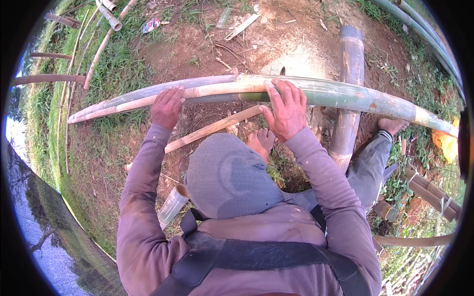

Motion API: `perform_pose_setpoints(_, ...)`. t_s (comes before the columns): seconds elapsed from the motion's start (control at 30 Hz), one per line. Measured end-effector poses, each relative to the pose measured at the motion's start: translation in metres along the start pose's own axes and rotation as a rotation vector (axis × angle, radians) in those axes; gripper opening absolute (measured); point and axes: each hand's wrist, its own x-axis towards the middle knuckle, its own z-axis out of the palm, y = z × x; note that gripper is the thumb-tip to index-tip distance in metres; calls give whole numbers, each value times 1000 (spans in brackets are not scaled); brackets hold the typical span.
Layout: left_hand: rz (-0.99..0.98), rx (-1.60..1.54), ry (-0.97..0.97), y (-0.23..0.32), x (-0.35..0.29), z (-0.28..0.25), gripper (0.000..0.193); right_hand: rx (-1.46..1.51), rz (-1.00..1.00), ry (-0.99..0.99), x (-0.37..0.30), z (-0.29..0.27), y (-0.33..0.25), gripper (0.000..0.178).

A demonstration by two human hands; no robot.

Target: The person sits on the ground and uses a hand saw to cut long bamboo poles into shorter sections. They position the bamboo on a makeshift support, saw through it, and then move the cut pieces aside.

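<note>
A long bamboo pole [331, 96], green on the right with pale bare wood along its left part, stretches across in front of me. My left hand [169, 106] is closed over the pale edge, its thumb mostly hidden. Farther right, my right hand [287, 111] grips the same pole, with the fingers over the top and the thumb below. Under its right half lies a thick greyish bamboo log [350, 59], set crosswise. A flat bamboo strip [212, 129] slants on the near side, one end close to my right thumb. A small dark tip [282, 71] shows just beyond the pole.
My bent leg [227, 177] in grey cloth is between my arms; a bare foot [393, 125] rests near the log. A short bamboo tube [173, 204] stands at my left. Bamboo poles [419, 22] lie far right, tied bamboo lengths [432, 195] lower right, beneath a yellow-orange sheet [446, 144].
</note>
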Motion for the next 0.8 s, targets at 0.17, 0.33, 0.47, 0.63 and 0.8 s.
perform_pose_setpoints(0.17, 19, -12, -33, 0, 1, 2, 40, -327, 423, 321, -135, -126, 143, 55)
perform_pose_setpoints(0.33, 27, 43, -48, -21, -15, 14, 50, -199, 1378, 427, -383, -216, 298, 39)
perform_pose_setpoints(0.47, 86, 103, -99, -23, 1, 26, 52, -148, 1532, -122, -545, -155, 308, 33)
perform_pose_setpoints(0.63, 80, 194, -218, -45, -5, 14, 54, -50, 1566, -254, -476, -89, 286, 31)
perform_pose_setpoints(0.8, 49, 148, -207, -51, -9, 26, 53, -54, 1590, -206, -437, -84, 275, 29)
